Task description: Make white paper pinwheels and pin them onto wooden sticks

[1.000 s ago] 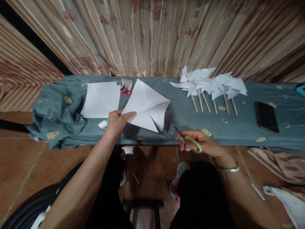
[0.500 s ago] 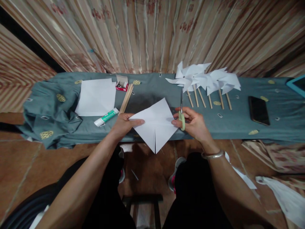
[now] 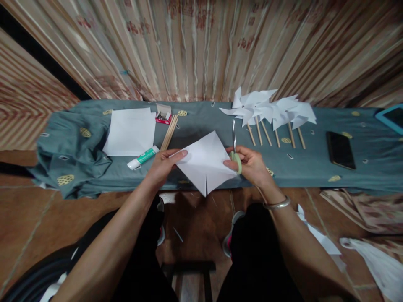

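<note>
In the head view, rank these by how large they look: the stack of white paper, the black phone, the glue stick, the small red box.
1. Stack of white paper
2. Black phone
3. Glue stick and small red box: too alike to rank.

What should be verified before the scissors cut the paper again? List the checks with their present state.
1. Left hand grips the paper square at its left corner: ok.
2. Right hand holds the green-handled scissors, blades pointing away from the body: ok.
3. Right thumb pinches the paper's right corner: ok.
4. Blades lined up on a cut line: not ok, they stand beside the paper.
5. Blades open: cannot tell.
6. Glue tube and wooden sticks lie apart from the paper: ok.
</note>
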Demonstrator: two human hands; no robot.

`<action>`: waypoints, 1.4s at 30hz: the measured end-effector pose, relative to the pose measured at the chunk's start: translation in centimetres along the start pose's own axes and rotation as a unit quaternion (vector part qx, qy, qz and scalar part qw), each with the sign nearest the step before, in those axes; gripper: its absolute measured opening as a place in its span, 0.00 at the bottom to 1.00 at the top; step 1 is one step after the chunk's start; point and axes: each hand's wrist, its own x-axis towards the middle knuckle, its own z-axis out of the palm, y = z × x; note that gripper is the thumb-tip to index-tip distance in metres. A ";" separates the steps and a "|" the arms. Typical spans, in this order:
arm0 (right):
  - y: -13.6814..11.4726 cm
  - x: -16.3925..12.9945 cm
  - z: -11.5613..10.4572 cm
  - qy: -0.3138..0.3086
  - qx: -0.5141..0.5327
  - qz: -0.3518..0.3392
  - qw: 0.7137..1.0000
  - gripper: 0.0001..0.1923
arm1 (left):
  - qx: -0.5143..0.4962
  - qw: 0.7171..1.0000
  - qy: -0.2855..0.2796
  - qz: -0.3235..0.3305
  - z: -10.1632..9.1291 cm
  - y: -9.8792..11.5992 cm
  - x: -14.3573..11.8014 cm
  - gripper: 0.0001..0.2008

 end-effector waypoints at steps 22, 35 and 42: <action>0.0 2.0 5.5 0.172 -0.143 -0.131 0.966 0.21 | -0.183 0.982 -0.037 0.009 4.5 -1.6 -1.4 0.25; 0.7 1.1 7.4 0.041 0.010 -0.055 0.998 0.24 | -0.071 0.976 0.156 0.133 1.8 -0.8 0.7 0.25; 1.4 -0.7 7.4 -0.062 -0.030 -0.014 0.998 0.23 | -0.008 0.962 0.203 0.183 -0.1 0.3 1.3 0.24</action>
